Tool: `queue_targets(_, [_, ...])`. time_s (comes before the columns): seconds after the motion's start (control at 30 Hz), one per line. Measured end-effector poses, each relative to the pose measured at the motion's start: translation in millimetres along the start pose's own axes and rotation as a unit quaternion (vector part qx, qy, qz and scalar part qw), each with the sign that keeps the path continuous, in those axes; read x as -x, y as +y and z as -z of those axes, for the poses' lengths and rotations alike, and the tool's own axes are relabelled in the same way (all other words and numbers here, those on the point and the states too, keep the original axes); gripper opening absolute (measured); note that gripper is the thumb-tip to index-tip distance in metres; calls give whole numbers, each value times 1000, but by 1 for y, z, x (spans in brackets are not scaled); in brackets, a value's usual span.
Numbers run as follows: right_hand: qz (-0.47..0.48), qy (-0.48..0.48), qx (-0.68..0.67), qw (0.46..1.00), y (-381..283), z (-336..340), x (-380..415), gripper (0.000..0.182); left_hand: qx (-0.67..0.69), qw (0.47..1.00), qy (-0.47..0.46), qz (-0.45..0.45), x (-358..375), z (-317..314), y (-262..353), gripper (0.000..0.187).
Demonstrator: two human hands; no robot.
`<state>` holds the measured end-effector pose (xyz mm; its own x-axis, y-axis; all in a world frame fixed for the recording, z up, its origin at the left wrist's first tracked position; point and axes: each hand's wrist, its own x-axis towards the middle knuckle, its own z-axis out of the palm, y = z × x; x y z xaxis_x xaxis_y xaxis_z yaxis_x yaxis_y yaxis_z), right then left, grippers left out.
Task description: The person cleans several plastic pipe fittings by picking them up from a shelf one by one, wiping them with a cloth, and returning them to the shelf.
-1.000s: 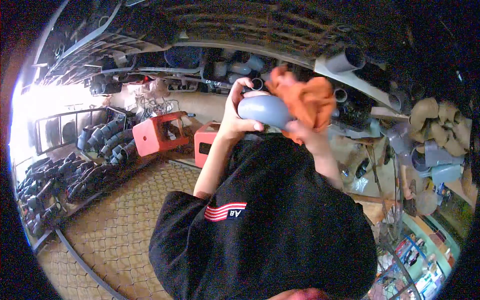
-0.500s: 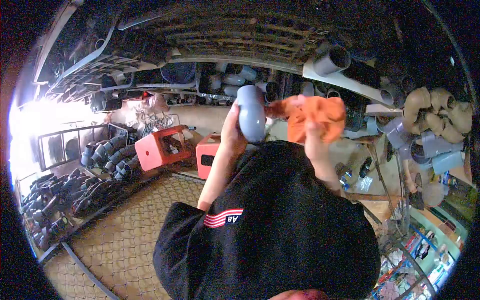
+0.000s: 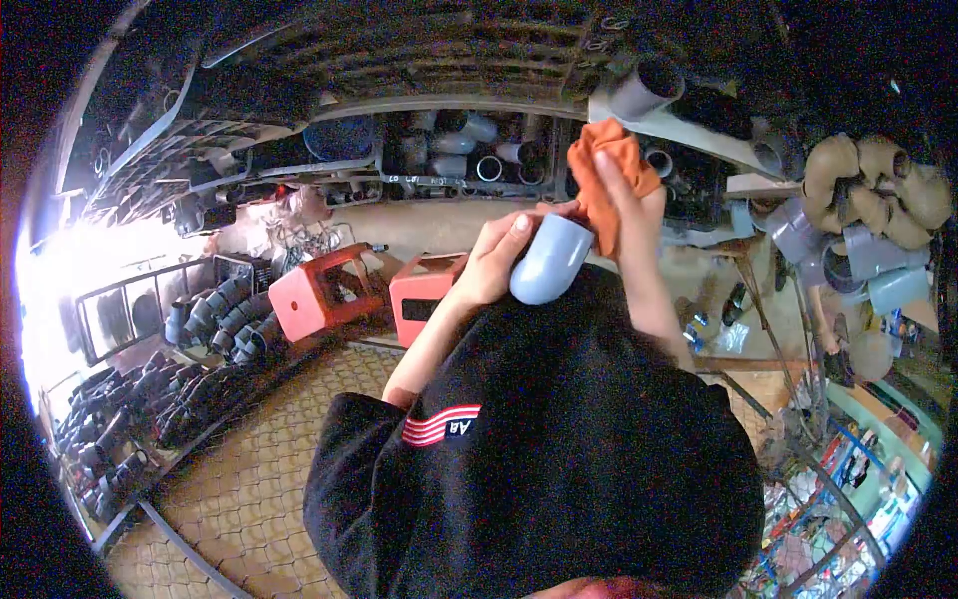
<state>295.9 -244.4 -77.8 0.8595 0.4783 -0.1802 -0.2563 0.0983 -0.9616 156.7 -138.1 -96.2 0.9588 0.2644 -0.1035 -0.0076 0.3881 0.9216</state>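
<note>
My left hand (image 3: pixel 493 262) is wrapped round a glossy grey plastic pipe elbow (image 3: pixel 552 262), held in front of my chest with its rounded bend pointing down and its upper end tilted to the right. In my right hand (image 3: pixel 635 205) is a crumpled orange cloth (image 3: pixel 605 172), gripped with the thumb across its front. The cloth's lower edge hangs right beside the upper end of the elbow. Part of the left fingers is hidden behind the elbow.
Two red plastic stools (image 3: pixel 317 296) stand ahead on the left. Many dark pipe fittings (image 3: pixel 140 399) lie piled on the far left, beside wire mesh (image 3: pixel 269 459). Brown elbows (image 3: pixel 833 180) and grey fittings (image 3: pixel 856 262) are stacked at right. A shelf of fittings (image 3: pixel 454 140) runs across the back.
The elbow has tilted and shifted right and slightly down in my left hand. My right hand has lifted the cloth up and to the left, closer to the elbow.
</note>
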Motion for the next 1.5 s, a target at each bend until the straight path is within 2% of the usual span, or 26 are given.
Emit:
queue_targets(0.07, [73,60,34,995,12,15,-7,23,108,994,11,14,-2,0,0,53])
queue_targets(0.13, [68,60,-111,990,21,24,-2,32,175,975,130,45,-11,2,-8,51])
queue_targets(0.17, [32,25,-207,977,23,25,8,42,226,952,166,122,-12,-1,2,49])
queue_targets(0.2, [43,-93,-207,973,6,13,20,54,205,958,170,107,-14,-7,6,49])
queue_targets(0.23, [137,-113,-67,982,-1,5,23,65,185,963,173,91,-18,-15,7,49])
queue_targets(0.27, [221,-185,-84,954,-5,-10,23,74,165,968,175,77,-20,-21,7,49])
queue_targets(0.33, [215,-133,29,967,16,-19,40,65,-1,998,16,-58,-21,0,-48,52])
queue_targets(0.4, [242,-158,155,945,7,-3,30,57,-102,984,144,-6,-12,14,-85,59])
queue_targets(0.47, [260,-143,232,927,13,17,22,41,36,995,34,87,0,14,-59,66])
queue_targets(0.53, [165,-103,189,963,19,22,21,37,57,992,0,109,5,7,-45,69])
queue_targets(0.57, [226,-78,245,940,31,28,17,32,66,990,-18,120,8,3,-39,72])
queue_targets(0.63, [192,-48,211,957,33,24,21,25,24,984,8,175,5,-14,-5,72])
queue_targets(0.67, [153,-54,179,970,29,19,24,23,-43,969,-11,241,1,-14,4,97])
queue_targets(0.73, [141,-29,162,976,45,26,24,23,-73,986,6,150,3,-14,-20,99])
queue_targets(0.8, [231,-8,263,937,45,30,22,28,-159,978,130,47,9,-24,-16,84])
queue_targets(0.9, [240,18,268,933,50,46,19,39,-109,991,67,39,15,-24,-25,65])
queue_targets(0.97, [1,46,51,998,61,70,9,41,-84,995,23,41,26,-20,-25,63])
queue_targets(1.03, [35,-43,235,970,78,107,-5,51,92,994,1,67,41,-13,-41,64])
queue_targets(1.1, [5,-115,150,982,76,116,-1,63,263,956,108,72,56,-27,-46,73])
queue_targets(1.13, [-68,-135,-52,987,79,107,10,61,289,931,217,58,55,-40,-41,66])
queue_targets(1.17, [-146,-129,-247,949,70,86,24,59,301,929,211,49,51,-37,-53,64])
queue_targets(1.23, [-111,-276,-240,924,69,72,48,54,213,954,201,70,52,-29,-69,58])
queue_targets(1.27, [-89,-346,-234,904,68,65,60,52,156,949,263,74,44,-25,-108,53])
queue_targets(1.33, [110,-188,136,966,47,10,95,56,111,974,194,-21,41,-35,-82,48])
queue_targets(1.43, [-85,-199,60,975,52,18,89,61,30,991,129,-24,52,-32,-66,38])
queue_targets(1.5, [-97,-276,106,950,58,39,79,66,104,986,121,44,53,-21,-78,40])
